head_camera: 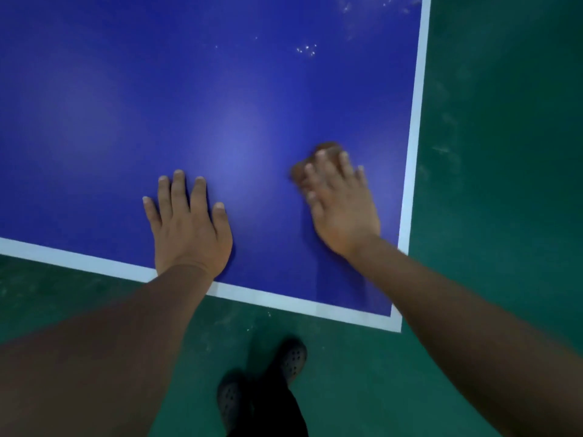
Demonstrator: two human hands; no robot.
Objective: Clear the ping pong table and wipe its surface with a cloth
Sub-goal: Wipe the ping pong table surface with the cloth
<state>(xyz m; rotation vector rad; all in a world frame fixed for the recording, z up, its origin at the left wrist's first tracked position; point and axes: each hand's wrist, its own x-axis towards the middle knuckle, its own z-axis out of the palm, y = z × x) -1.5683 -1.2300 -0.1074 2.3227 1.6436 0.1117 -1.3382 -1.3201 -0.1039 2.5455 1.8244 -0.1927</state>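
table top (126, 89): wide open blue surface, nothing standing on it ahead or to the left
left hand (189, 228): flat on the blue near the front edge, blocks that bit
right hand (340, 203): pressing a brown cloth (325, 152) near the right corner
gap between hands: bare, room to slide through
far right: some white specks (306, 50) on the surface
floor (504, 152): green, open past both white edges

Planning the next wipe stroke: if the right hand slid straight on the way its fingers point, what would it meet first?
Apart from the brown cloth under the right hand, only bare blue table; the way looks free. The white specks lie farther up, roughly on that line.
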